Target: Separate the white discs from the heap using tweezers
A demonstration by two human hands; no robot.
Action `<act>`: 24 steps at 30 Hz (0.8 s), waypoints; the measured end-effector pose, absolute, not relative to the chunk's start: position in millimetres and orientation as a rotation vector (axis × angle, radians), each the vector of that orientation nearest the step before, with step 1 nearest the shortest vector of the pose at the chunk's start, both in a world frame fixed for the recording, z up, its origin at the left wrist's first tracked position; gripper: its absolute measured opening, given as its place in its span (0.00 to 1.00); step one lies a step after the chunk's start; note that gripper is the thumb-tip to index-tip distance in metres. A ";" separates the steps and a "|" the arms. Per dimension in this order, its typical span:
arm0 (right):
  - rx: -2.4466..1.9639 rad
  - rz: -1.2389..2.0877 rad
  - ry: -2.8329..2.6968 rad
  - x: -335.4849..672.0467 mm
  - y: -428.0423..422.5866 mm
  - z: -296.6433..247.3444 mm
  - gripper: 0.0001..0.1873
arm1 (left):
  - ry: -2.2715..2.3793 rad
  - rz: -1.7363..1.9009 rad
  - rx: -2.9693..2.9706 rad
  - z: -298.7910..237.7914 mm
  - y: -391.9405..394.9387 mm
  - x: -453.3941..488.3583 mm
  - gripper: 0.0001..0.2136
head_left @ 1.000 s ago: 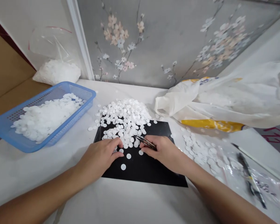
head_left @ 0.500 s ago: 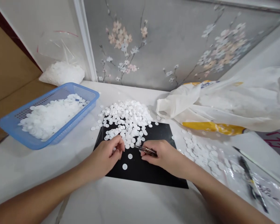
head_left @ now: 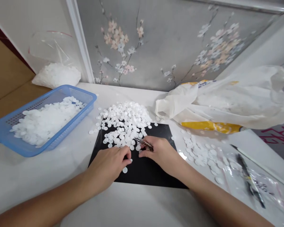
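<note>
My right hand [head_left: 157,151] is closed round a pair of tweezers [head_left: 145,144], whose tips point left into the near edge of a pile of small round white discs [head_left: 129,115]. My left hand [head_left: 113,165] is closed in a pinch just left of it, low over the black mat [head_left: 151,173]. A white disc [head_left: 131,160] shows at the left fingertips, partly covered by them. Another single disc [head_left: 125,170] lies flat on the mat below those fingers. The pile covers the mat's far part and spills onto the white table.
A blue basket [head_left: 61,135] of white discs stands at left, a clear bag [head_left: 56,74] of white pieces behind it. A white and yellow plastic bag [head_left: 217,104] lies at right. Loose discs [head_left: 198,151], a black pen [head_left: 249,179] and a thin white stick [head_left: 260,165] lie nearer.
My left hand has moved down and right on the mat, to where a loose disc lay. The tweezers in my right hand have shifted slightly up and left toward the pile. The view has shifted slightly.
</note>
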State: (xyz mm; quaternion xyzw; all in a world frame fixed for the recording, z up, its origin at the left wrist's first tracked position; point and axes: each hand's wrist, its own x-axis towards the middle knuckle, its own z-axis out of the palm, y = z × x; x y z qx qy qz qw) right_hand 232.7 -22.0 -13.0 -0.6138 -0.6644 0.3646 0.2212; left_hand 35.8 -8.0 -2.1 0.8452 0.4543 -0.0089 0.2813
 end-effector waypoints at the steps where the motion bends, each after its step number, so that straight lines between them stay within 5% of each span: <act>1: -1.678 0.979 -1.889 231.1 -23.3 -12.9 0.10 | 1.202 0.011 2.235 -1.6 -8.4 34.5 0.04; 12: -1.368 1.572 -1.207 246.2 -17.7 -18.1 0.13 | 0.897 0.599 1.113 1.5 11.7 12.8 0.05; 14: -1.346 1.594 -1.181 245.5 -17.0 -18.8 0.14 | 0.992 0.588 1.262 -0.3 11.6 13.6 0.01; 24: -1.550 1.030 -1.930 233.9 -24.9 -15.0 0.07 | 1.053 0.276 2.500 -14.9 0.5 17.0 0.17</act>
